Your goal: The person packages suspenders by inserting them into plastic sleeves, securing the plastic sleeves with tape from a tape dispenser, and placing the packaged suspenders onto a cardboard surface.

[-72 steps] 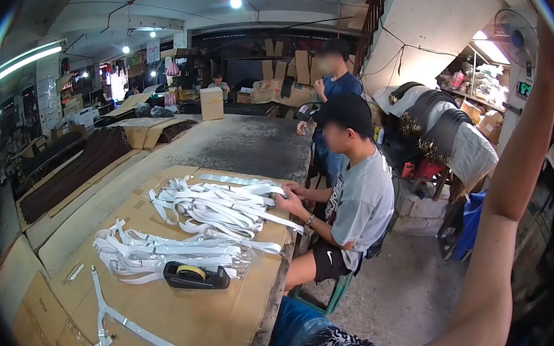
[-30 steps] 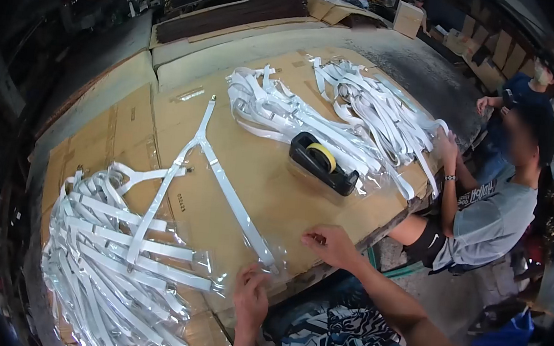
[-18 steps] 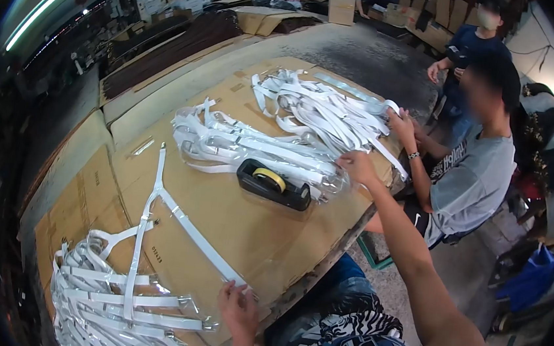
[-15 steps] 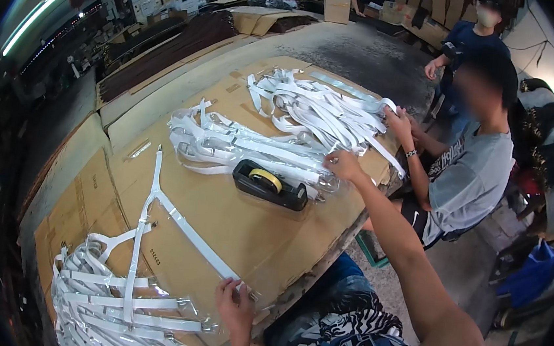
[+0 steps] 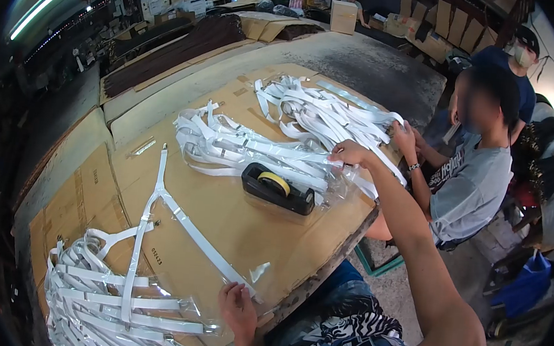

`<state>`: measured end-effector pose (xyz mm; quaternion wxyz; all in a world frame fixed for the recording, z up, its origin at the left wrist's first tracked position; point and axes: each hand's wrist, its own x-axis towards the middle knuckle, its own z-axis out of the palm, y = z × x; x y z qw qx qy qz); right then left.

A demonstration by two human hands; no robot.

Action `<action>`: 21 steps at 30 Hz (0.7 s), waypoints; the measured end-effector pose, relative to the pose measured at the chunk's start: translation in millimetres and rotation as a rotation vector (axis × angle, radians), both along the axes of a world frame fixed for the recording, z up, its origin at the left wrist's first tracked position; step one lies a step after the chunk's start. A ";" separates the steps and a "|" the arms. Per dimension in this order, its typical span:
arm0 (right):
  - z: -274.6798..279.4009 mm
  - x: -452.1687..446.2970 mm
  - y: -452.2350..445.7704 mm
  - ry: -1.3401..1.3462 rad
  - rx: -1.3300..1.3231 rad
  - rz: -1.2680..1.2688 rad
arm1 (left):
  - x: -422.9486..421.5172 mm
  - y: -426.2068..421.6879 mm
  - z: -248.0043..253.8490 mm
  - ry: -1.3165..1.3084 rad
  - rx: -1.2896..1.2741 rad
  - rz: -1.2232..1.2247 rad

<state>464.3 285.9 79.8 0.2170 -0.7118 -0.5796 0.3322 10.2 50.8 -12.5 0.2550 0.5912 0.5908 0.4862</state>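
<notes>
White Y-shaped suspenders (image 5: 196,232) lie spread over the cardboard, one clip end pointing away from me. At the near end of their right-hand strap, my left hand (image 5: 239,308) has its fingers closed on the strap. My right hand (image 5: 350,153) reaches across to the middle pile of white suspenders in clear plastic (image 5: 253,146), fingers pinched at the right end of one strap. A black tape dispenser (image 5: 279,188) with a yellow roll stands just in front of that pile. Bagged white suspenders (image 5: 127,301) are heaped at the near left, partly under the spread pair's left strap.
Cardboard sheets (image 5: 219,234) cover the table. A further heap of white straps (image 5: 328,111) lies at the far side, where a seated co-worker (image 5: 475,170) handles some. Another person (image 5: 523,76) stands behind. A small clear plastic scrap (image 5: 259,271) is near my left hand.
The view has shifted slightly. My right hand stays at the pile's right end, its fingers a little lower on the strap. The standing person has moved closer behind the seated co-worker.
</notes>
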 end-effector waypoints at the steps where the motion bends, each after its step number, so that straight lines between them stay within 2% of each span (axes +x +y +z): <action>1: 10.0 -2.2 -1.9 0.062 -0.036 -0.030 | 0.2 -0.1 1.8 -0.009 -0.001 0.003; 6: 35.3 -10.5 -14.4 0.127 -0.076 -0.063 | -0.1 1.1 -4.6 0.012 0.040 -0.009; 13: 24.5 -1.3 -17.5 0.135 -0.075 0.000 | 1.8 0.5 -6.8 -0.036 0.050 -0.023; 16: 33.0 -9.2 -30.7 -0.071 -0.204 -0.138 | 1.4 0.1 -4.9 -0.007 0.035 -0.028; 19: 8.4 8.3 -48.2 -0.430 0.045 -0.211 | -0.2 0.5 -5.5 0.036 0.019 -0.025; 20: 3.1 3.8 -68.3 -0.341 0.225 -0.325 | -0.6 0.6 -5.4 0.041 0.008 -0.025; 21: -3.8 -1.6 -90.6 -0.308 0.383 -0.322 | -0.9 0.1 -5.4 0.046 -0.004 -0.026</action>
